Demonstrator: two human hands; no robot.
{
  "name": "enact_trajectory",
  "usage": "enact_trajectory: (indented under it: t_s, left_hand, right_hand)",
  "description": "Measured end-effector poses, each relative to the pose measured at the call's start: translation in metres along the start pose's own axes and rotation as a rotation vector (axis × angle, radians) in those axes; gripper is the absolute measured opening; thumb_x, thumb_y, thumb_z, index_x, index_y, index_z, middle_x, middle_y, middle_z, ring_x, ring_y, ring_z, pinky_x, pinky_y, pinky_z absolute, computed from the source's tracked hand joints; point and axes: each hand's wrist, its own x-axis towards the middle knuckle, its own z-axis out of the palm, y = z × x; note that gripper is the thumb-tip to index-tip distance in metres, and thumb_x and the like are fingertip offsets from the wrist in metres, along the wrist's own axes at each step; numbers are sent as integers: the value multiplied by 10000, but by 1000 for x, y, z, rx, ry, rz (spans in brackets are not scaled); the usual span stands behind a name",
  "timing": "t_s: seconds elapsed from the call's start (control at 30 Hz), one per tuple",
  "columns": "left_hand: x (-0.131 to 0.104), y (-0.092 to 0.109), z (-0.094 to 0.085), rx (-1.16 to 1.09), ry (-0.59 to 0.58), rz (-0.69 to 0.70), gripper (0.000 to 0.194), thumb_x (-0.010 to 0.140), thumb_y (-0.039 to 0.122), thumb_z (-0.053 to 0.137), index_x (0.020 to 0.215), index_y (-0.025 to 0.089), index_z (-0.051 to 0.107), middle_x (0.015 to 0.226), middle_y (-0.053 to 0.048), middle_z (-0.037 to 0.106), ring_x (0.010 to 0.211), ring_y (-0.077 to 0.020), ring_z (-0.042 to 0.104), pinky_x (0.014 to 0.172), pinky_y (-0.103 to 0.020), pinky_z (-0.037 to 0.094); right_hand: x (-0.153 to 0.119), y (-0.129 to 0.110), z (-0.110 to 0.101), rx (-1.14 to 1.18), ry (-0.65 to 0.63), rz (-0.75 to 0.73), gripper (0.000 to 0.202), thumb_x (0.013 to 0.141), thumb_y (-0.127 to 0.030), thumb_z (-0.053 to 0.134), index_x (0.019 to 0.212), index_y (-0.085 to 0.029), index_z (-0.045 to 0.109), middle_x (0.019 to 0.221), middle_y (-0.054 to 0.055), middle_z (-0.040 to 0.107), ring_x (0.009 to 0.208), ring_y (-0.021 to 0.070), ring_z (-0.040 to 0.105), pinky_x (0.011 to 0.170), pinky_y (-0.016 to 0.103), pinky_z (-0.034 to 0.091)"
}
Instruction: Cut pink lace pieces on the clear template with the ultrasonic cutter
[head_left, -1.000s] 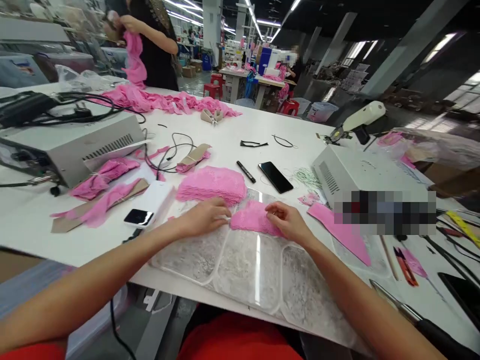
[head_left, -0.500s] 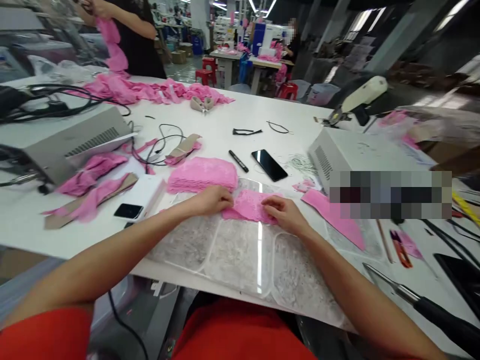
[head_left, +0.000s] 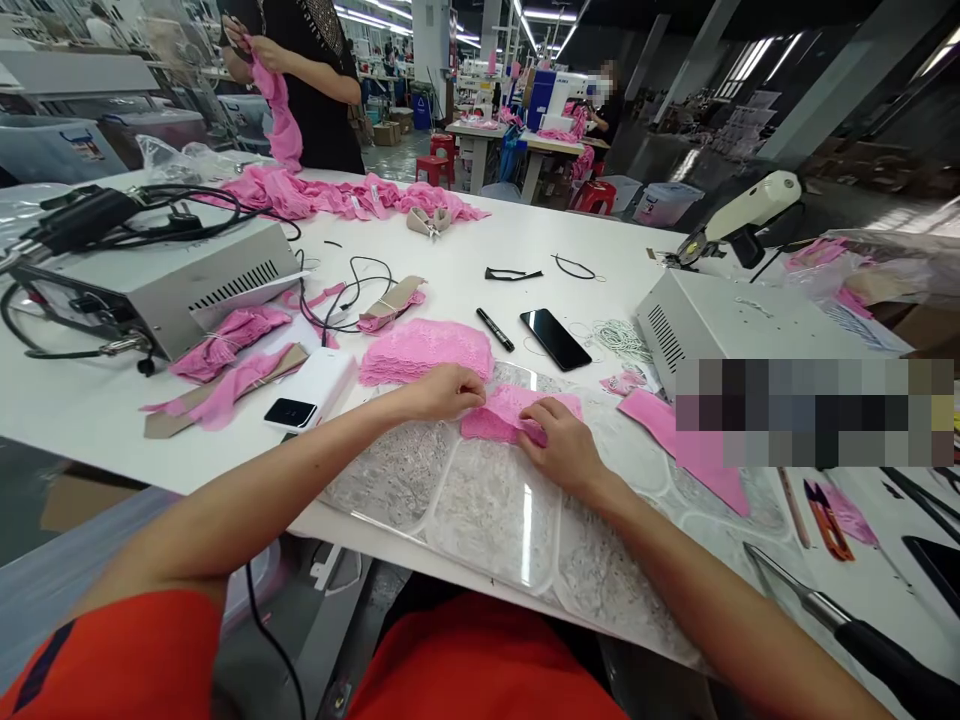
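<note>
A pink lace piece [head_left: 499, 412] lies on a clear plastic sheet [head_left: 491, 510] on the white table. My left hand [head_left: 450, 390] pinches the left end of this piece, with its fingers pressed together. On the piece's right part rests my right hand [head_left: 559, 440], its fingers bent and a fold of pink fabric between thumb and fingers. Just behind my left hand sits a stack of pink lace pieces [head_left: 427, 350].
Behind lie a black marker [head_left: 495, 329] and a phone [head_left: 556, 339]. Grey boxes stand left [head_left: 180, 280] and right [head_left: 735, 320]. Orange snips [head_left: 828, 520] and a black-handled tool [head_left: 870, 635] lie right. Across the table, a person [head_left: 315, 90] holds pink fabric.
The camera view has shifted, so the table's things appear further right. My right hand has moved inward along the lace piece, and its fingers have curled more over the fabric.
</note>
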Motion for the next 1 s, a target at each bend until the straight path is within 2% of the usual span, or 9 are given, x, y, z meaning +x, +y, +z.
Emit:
enact_trajectory:
  t_s: [0.17,0.3,0.4,0.57,0.7,0.8,0.9,1.0]
  left_hand:
    - [-24,-3,-8,32,-59,57,196,839,212,519,701,152,644,709,-8,628,633,-125,530,594,-227,369]
    - [-57,-1,-4,39,-163,130,187,880,208,549,760,173,688,820,-27,668,718,-138,594,679,-232,423]
    - [-82,2,6,45,-217,164,231,921,220,534,749,185,684,834,-35,645,739,-147,600,703,-239,443]
    - [-110,-3,18,51,-204,155,220,963,249,506,840,192,679,873,-58,641,833,-173,603,773,-254,461]
    - [-123,-10,22,70,-151,140,137,951,279,563,935,183,661,953,-83,638,899,-192,592,817,-277,468]
    - [-125,-11,27,109,-145,159,136,955,267,558,914,188,662,969,-97,633,930,-207,583,856,-302,465]
    - [-124,-8,31,152,-154,187,187,971,233,514,861,193,660,952,-100,631,915,-211,579,866,-316,457]
    - [-123,-5,33,184,-155,195,214,977,210,481,850,186,652,956,-106,631,908,-217,574,862,-323,451]
  right_hand:
    - [-19,14,-14,-49,19,-73,144,848,-175,526,852,-202,668,905,88,681,862,213,633,758,355,537]
    - [-58,-2,-30,-90,-17,-187,206,904,-171,489,907,-213,691,881,71,690,809,176,637,701,307,540]
    - [-87,-20,-33,-139,-66,-299,248,907,-125,463,937,-213,693,869,71,692,771,166,631,678,293,536]
    - [-115,-25,-37,-79,-76,-309,316,868,-85,468,1077,-228,657,961,78,694,866,182,662,747,304,578]
    - [-119,-23,-47,-21,-114,-264,303,854,-146,515,1115,-245,634,1010,80,683,902,193,676,751,309,595]
    - [-114,-28,-51,37,-128,-265,251,859,-185,536,1078,-253,639,976,73,689,858,185,694,707,289,598]
    - [-103,-39,-47,106,-131,-272,202,865,-172,536,1010,-252,652,916,56,706,784,163,701,662,261,588]
    - [-88,-54,-37,172,-187,-280,194,874,-151,519,962,-242,667,847,37,722,699,142,688,620,247,559]
